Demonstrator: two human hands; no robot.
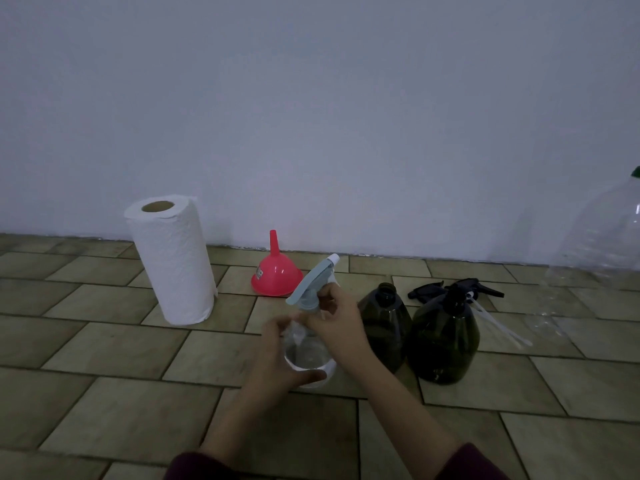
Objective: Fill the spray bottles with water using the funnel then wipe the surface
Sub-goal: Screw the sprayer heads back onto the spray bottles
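Tiled floor (104, 375) by pale wall (311, 98). Left hand (277, 355) wraps round clear spray bottle (308, 358) near middle; right hand (336, 317) pinches its blue spray head (311, 285). Pink funnel (276, 275) upside down behind. Paper towel roll (173, 261) far left. Two dark bottles (443, 341) right, black spray heads (460, 289) behind, big clear jug (602, 244) far right

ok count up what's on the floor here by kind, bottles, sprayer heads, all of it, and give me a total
Spray bottles: 3, namely clear bottle, open dark bottle, second dark bottle
Loose sprayer head: 1, black sprayer head
Funnel: 1, red funnel
Paper towel roll: 1, paper towel roll
Large water bottle: 1, large clear bottle
Total: 7
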